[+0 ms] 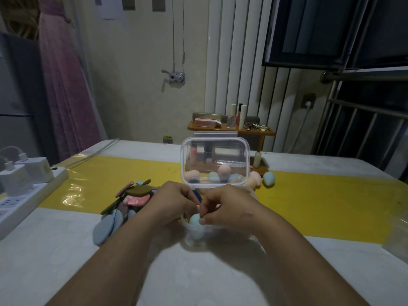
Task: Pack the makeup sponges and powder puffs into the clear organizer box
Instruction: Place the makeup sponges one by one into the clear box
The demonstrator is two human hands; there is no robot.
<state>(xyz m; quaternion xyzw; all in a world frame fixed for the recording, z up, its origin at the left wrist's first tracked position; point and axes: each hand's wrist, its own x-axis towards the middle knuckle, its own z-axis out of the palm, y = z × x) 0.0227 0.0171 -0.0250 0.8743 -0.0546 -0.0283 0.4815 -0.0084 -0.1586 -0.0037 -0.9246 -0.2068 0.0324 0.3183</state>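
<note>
The right hand [229, 208] is pinching a pale blue sponge [195, 226], which is sitting in the near-left corner of the clear box [187, 238]. The left hand [174, 198] is curling beside it, but I cannot tell if it is gripping anything. Powder puffs [123, 204] are lying to the left, and more sponges [269, 178] are lying beyond the raised lid [215, 151].

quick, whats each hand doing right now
Left hand: fingers curled, grip cannot be told.
Right hand: pinches the blue sponge.
</note>
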